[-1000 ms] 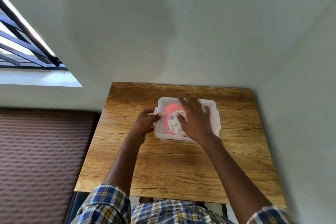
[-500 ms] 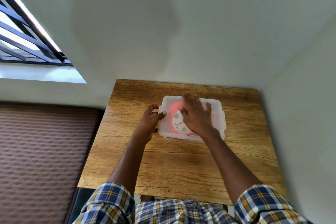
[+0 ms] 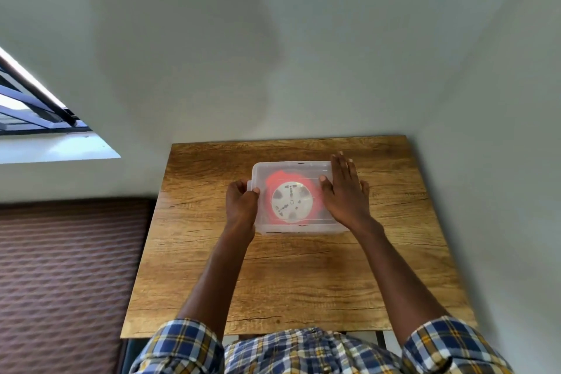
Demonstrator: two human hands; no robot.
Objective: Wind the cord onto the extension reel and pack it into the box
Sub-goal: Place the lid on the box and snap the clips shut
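Box (image 3: 291, 167): a clear plastic container with its lid on, sitting on the wooden surface (image 3: 303, 276) toward the far half, roughly centred left to right. Its outline is nearly square, slightly longer across than deep, with sides lying about square to the surface's edges.

Reel (image 3: 292, 202): lying flat inside the box, showing through the lid as a red body around a round white face. The face is pointing straight up at the camera, so the reel's axis is standing vertical. Dark socket marks are radiating from the centre of the face. The cord itself cannot be told apart from the red body.

Left hand (image 3: 241, 206): curling around the box's left edge, thumb on top of the lid near the rim and fingers wrapping down the side, gripping that edge.

Right hand (image 3: 344, 194): lying flat and open, palm down, on the right part of the lid, fingers stretched out together and pointing away from the person toward the far right corner. It is holding nothing, only pressing or resting on the lid.

Sleeves (image 3: 185, 346): blue, yellow and white plaid, rolled up on both forearms at the near edge of the view.

Surroundings: a pale wall (image 3: 303, 55) is rising behind the surface, a window (image 3: 36, 112) is showing at left, and a brown ribbed covering (image 3: 60, 267) is lying below it.
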